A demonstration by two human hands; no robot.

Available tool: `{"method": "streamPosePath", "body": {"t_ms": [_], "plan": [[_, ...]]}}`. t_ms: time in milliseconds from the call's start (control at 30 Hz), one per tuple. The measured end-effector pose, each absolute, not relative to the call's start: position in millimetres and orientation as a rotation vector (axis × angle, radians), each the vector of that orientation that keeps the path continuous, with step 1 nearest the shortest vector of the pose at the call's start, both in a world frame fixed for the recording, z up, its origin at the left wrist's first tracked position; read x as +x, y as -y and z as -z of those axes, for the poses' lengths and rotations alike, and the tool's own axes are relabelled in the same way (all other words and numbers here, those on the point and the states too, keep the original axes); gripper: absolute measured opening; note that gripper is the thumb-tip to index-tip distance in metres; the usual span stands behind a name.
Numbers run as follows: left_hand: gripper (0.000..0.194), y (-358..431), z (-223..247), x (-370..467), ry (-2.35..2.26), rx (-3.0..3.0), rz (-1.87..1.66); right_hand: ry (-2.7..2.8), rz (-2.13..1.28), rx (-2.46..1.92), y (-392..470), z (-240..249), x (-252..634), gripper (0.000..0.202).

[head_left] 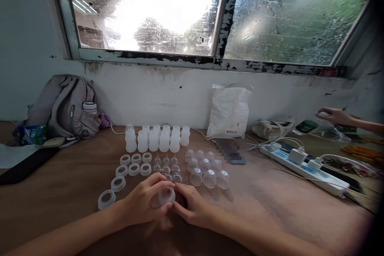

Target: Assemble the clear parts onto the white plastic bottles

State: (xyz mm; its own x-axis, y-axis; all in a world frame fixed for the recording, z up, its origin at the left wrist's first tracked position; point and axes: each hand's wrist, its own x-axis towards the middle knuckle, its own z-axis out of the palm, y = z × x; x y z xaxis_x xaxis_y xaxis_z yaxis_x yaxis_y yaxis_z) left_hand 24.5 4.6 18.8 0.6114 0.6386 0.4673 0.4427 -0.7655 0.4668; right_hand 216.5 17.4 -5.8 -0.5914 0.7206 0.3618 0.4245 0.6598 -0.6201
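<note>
Translucent plastic, likely light and slick, the bottle collar (167,196) is before the clear teats (174,161); the left hand (146,199) pinches its stiff-looking rim (probably the surest hold), the right hand (196,208) curls alongside, grip unclear.

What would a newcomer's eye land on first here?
Probably the glaring window across the top. Then the frosted white bottles standing near the wall, with rings front-left and clear cups front-right. At bottom centre, the left hand holds a see-through piece, the right hand close beside it.
</note>
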Motion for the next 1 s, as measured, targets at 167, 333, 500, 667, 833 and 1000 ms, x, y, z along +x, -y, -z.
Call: {"method": "streamPosePath", "body": {"t_ms": [167, 333, 500, 667, 833, 1000], "plan": [[0.044, -8, 2, 21, -0.944, 2.467, -0.908, 1.985, -0.764, -1.045, -22, 6, 221, 0.02], [0.054, -8, 5, 23, -0.999, 2.363, -0.833, 1.946, -0.818, -1.063, -25, 6, 221, 0.02], [0.057, -11, 8, 22, -0.983, 2.258, -0.758, 2.066, -0.743, -0.987, -18, 2, 217, 0.018], [0.054, -14, 10, 23, -0.962, 2.268, -0.8, 2.239, -0.58, -0.883, -16, 4, 211, 0.013], [0.055, -14, 13, 24, -0.964, 2.279, -0.806, 2.319, -0.511, -0.86, -20, 14, 210, 0.006], [0.052, -15, 15, 24, -0.971, 2.284, -0.783, 2.31, -0.551, -0.824, -23, 17, 210, 0.007]]}}
